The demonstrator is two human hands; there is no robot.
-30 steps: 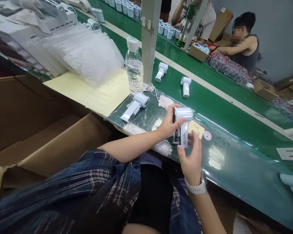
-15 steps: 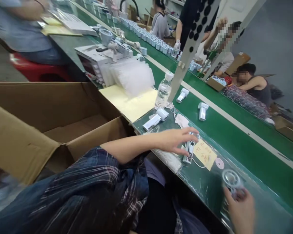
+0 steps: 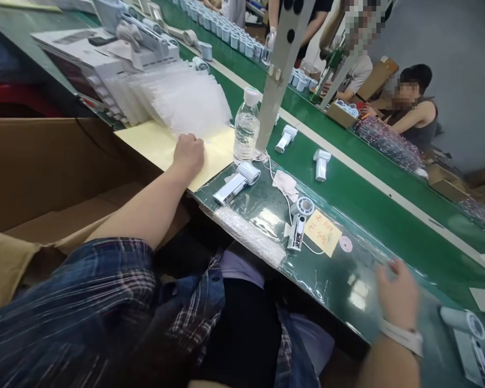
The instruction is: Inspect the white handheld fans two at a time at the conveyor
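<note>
While a green conveyor belt (image 3: 372,194) carries small white handheld fans down a busy assembly line, a seated worker in a plaid shirt reaches out to both sides. The left hand (image 3: 189,152) rests as a closed fist, fingers curled together, on a pale yellow sheet (image 3: 157,145), its knuckles touching the near edge of a stack of clear bubble-wrap bags (image 3: 186,99); whether a bag is pinched inside the fist cannot be told. The right hand (image 3: 396,296), blurred and wearing a white wristband (image 3: 402,337), hovers over the glossy green bench top (image 3: 347,285) with fingers loosely spread, holding nothing.

A large open brown cardboard carton (image 3: 64,178) stands beside the worker's left arm; its contents are hidden from view. A clear plastic water bottle with a white cap (image 3: 246,126), partly filled, stands upright just beyond the yellow sheet. An open cardboard tray (image 3: 339,113) across the belt holds small round pale parts.

Between the two hands lies a white handheld fan with its round grille facing up (image 3: 299,223), flat on the bench, touching a yellow handwritten note (image 3: 322,233), well apart from either hand. Another white fan with a silver handle (image 3: 236,183) lies nearer the bottle.
</note>
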